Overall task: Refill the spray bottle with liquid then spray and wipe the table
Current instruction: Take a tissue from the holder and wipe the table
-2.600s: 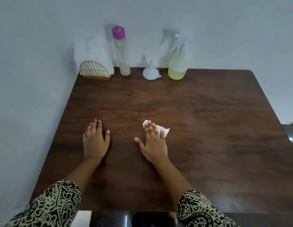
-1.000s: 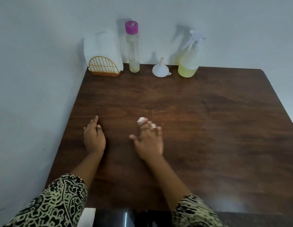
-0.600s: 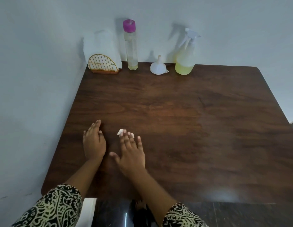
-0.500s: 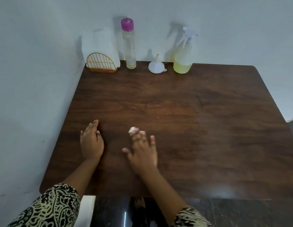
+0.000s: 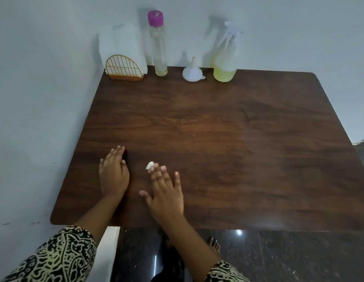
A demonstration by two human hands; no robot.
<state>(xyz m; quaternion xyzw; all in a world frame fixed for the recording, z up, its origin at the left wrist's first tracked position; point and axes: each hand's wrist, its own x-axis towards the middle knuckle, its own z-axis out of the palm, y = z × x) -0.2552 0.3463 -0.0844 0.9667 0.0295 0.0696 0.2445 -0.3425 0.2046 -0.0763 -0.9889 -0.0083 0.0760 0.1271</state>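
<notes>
One table: dark wood under both hands; wiping step in hand, I judge;
Left hand: flat, fingers straight and together, just beside the right;
Right hand: blurred; fingers spread straight, seemingly pressing the tissue;
Spray bottle: upright, well beyond the right hand;
Tissue: small wad at the right fingertips;
Next: likely a firm, flat sweep across the rest

Tissue: small white wad, lying on the dark wooden table, peeking out from under the tips of the right hand's fingers.
Spray bottle: clear, white trigger head, yellow liquid low inside, standing upright well beyond the fingers at the far edge.
Funnel: white, sitting spout-up just left of it.
Refill bottle: tall, clear, pink-capped, standing upright further left.
</notes>
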